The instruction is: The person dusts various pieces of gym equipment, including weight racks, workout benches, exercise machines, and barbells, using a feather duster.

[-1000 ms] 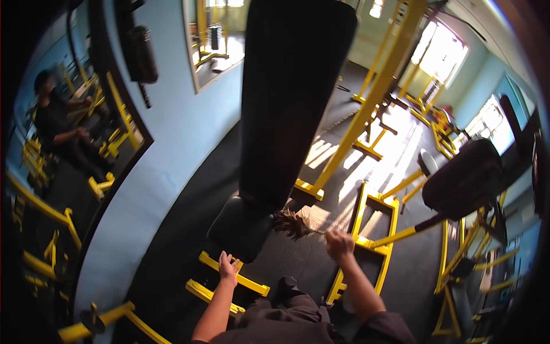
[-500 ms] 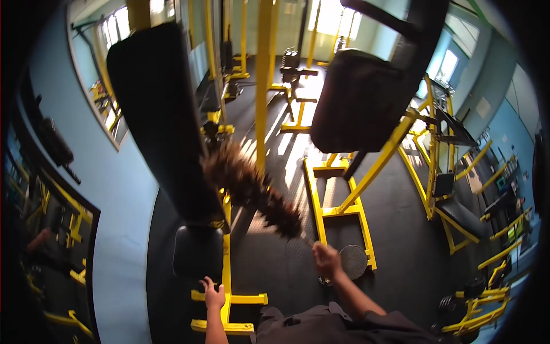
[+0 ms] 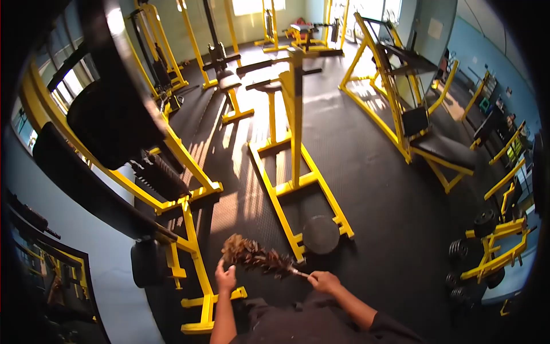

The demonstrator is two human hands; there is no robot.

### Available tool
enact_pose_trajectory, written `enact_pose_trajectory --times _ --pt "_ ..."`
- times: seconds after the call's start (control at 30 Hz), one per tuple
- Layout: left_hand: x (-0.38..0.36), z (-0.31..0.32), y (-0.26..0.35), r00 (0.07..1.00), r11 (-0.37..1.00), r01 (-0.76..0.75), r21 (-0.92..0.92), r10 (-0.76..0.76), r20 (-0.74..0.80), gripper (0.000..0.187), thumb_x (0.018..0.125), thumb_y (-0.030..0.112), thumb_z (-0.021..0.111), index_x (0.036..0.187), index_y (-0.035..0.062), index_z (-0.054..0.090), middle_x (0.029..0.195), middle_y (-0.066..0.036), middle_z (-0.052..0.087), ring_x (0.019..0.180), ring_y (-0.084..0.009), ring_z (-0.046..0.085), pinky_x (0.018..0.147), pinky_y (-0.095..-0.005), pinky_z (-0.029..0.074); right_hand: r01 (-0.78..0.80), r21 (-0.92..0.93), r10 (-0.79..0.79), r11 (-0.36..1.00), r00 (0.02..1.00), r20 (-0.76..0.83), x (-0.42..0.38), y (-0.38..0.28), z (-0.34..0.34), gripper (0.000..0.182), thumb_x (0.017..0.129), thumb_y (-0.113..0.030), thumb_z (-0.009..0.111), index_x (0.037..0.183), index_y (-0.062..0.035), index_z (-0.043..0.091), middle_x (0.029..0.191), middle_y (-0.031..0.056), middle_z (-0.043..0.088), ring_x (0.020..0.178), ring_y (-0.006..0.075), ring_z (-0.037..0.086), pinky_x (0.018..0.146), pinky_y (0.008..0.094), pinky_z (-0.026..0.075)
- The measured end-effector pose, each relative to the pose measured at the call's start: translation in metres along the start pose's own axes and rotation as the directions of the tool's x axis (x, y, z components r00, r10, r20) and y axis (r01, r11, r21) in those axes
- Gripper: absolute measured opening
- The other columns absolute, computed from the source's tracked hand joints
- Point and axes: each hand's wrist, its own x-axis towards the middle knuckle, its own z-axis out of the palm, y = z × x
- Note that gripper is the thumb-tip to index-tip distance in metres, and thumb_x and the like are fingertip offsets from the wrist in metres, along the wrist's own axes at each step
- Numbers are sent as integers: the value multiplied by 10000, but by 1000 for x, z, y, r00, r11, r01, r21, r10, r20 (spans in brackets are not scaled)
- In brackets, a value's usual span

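Observation:
A brown feather duster lies across the space in front of my body, its feathered end toward the left. My right hand is closed round its thin handle. Beside the feather tip is my left hand, with thumb and fingers apart and nothing gripped. Its fingertips are at the edge of the feathers; whether they touch cannot be made out. To the left of that hand stands a yellow-framed exercise machine with a long black backrest pad and a small black seat.
A yellow floor frame with a round dark plate at its foot stands ahead. To the right are a padded bench machine and a rack with weights. A mirror is on the left wall.
The view has swung right and down. My right hand has drawn the duster down from the backrest to waist height, and my left hand has come up to the feather tip.

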Motion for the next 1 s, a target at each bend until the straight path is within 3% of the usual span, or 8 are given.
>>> enact_pose_trajectory --times 0.1,0.33,0.43,0.63,0.73,0.87,0.97,1.0 --pt "-43 57 71 951 961 261 92 -272 144 627 894 275 665 1434 61 429 1428 -241 434 1082 -315 646 925 -381 516 -23 -10 23 1000 1000 -6 -18 42 -38 318 907 -414 575 1068 -170 703 1020 120 707 976 340 663 819 445 528" --pt "-39 45 154 975 971 222 91 -221 -25 625 910 260 652 1448 66 401 1421 -226 462 1070 -281 661 905 -357 525 81 122 -62 989 986 -153 8 74 -100 290 902 -365 593 1067 -152 701 994 149 701 953 362 659 804 455 526" --pt "-3 22 146 985 998 59 -11 -60 -165 593 930 229 628 1445 52 393 1384 -204 483 1062 -268 639 891 -348 527 189 131 -142 973 942 -305 37 52 -118 281 900 -304 615 1059 -91 703 972 179 698 937 369 667 796 427 530" --pt "55 -11 198 927 967 -171 -188 93 -365 584 959 205 592 1456 49 328 1344 -183 474 1032 -243 604 859 -321 519 381 189 -307 905 893 -329 98 -25 -139 276 903 -224 614 1087 -33 687 947 197 702 898 348 690 771 383 530" --pt "89 -26 227 890 934 -279 -224 164 -425 619 954 194 588 1472 54 280 1325 -200 447 1032 -239 580 886 -339 500 349 384 -289 855 935 -205 127 -82 -155 294 913 -180 617 1152 -17 671 880 150 718 808 176 692 740 293 515" --pt "142 -57 274 814 890 -412 -196 262 -519 726 970 262 558 1522 80 124 1411 -218 362 1133 -286 550 988 -386 457 420 505 -453 754 889 -64 200 -163 -180 311 921 -122 601 1215 -36 656 917 113 720 825 109 644 745 264 501" --pt "161 -90 336 758 893 -432 -123 287 -585 749 977 343 526 1531 86 92 1498 -215 263 1278 -353 453 1086 -478 372 606 565 -695 560 715 -77 243 -260 -231 288 952 -114 582 1218 -34 657 960 58 717 852 91 625 759 255 491" --pt "170 -101 346 632 882 -467 66 386 -672 751 981 385 501 1531 83 89 1520 -213 221 1335 -366 383 1106 -521 327 684 548 -753 481 643 -142 256 -295 -245 285 961 -112 580 1224 -30 653 961 55 713 851 87 615 759 250 487"
